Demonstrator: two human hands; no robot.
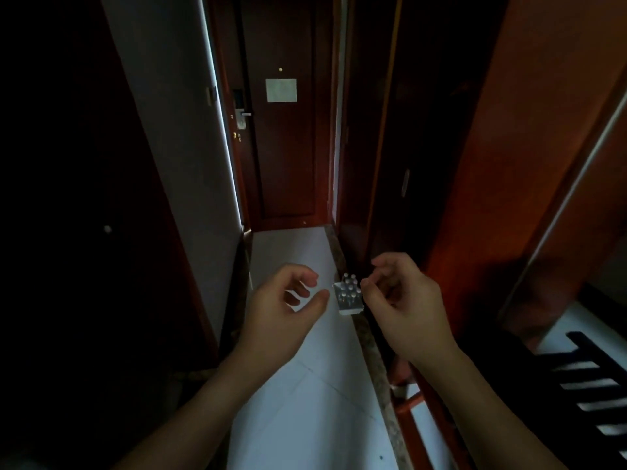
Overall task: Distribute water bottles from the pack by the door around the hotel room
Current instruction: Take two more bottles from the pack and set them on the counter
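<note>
Your left hand (286, 300) and right hand (403, 293) hang out in front of you, fingers loosely curled and holding nothing — both idle in the air. Between them in view, down on the pale tiled floor (305, 418), stands the pack of water bottles (349, 295), tight against the right-hand edge of the corridor. The dark wooden door (285, 147) stands closed beyond it.

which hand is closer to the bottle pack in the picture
The right hand: its curled fingertips sit right at the edge of the pack of bottles, while the left hand shows bare floor between.
</note>
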